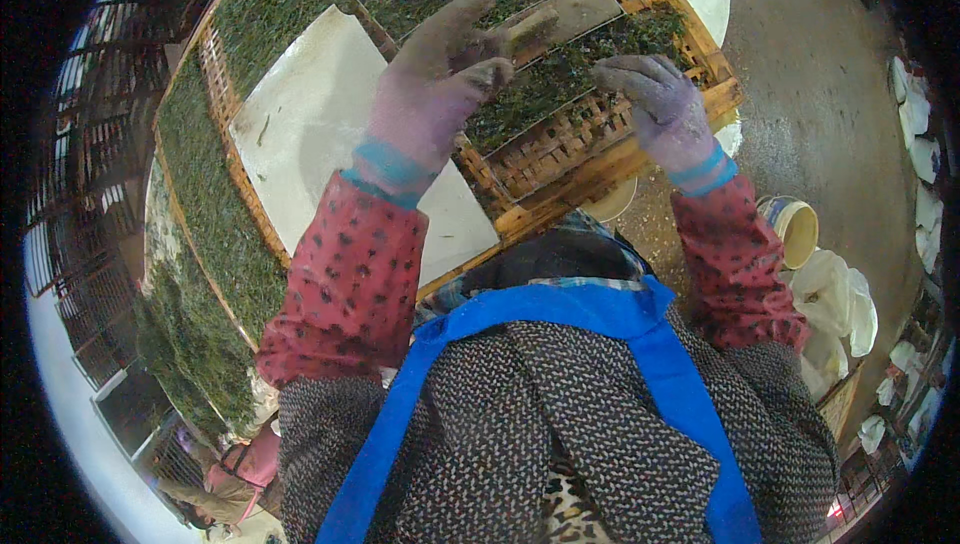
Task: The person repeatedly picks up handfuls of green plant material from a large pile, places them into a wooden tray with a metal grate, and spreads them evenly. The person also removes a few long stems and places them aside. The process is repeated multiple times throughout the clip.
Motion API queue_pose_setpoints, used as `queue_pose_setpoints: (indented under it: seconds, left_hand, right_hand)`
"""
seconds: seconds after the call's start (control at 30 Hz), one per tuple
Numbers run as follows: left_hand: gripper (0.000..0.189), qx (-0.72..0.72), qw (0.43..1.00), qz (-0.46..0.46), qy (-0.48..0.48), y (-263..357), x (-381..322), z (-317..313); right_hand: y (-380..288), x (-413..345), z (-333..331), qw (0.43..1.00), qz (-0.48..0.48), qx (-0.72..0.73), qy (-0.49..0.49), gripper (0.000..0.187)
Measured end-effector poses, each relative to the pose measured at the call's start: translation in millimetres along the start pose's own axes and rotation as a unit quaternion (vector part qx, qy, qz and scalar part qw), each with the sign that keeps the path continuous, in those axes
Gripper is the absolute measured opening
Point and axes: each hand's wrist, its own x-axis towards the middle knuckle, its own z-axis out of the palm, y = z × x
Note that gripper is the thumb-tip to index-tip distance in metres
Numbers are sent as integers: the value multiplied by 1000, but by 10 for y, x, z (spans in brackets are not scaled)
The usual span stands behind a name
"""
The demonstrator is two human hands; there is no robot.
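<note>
My left hand point(442, 75), in a lilac work glove with grey coating, is above the white board point(307, 123) and the dark strips beside it. A blurred pale, greenish piece point(534, 24) shows at its fingertips; whether the fingers hold it cannot be told. My right hand point(660, 97), gloved alike, is over the right part of the rack, with fingers bent and no object visible in them. Between the hands, shredded dark green leafy material point(525, 105) lies in thin-edged rectangular strips on a woven bamboo rack point(570, 142).
More green material point(217, 191) covers racks at the left. A cream bucket point(796, 232) lies tilted on the wet floor point(795, 116), near white plastic bags point(832, 304). The rack's wooden edge point(585, 184) runs before me. Another person point(240, 473) is at lower left.
</note>
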Motion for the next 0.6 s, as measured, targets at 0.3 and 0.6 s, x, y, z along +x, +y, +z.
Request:
queue_pose_setpoints:
  seconds: [0.3, 0.6]
  left_hand:
    - [64, 555, 825, 67, 79, -499, 2, -220]
    - [80, 594, 799, 5, 96, -571, -41, -89]
  right_hand:
    - [-361, 54, 510, 996, -75, -28, -47, 40]
    - [-73, 204, 440, 988, -49, -125, -79, 48]
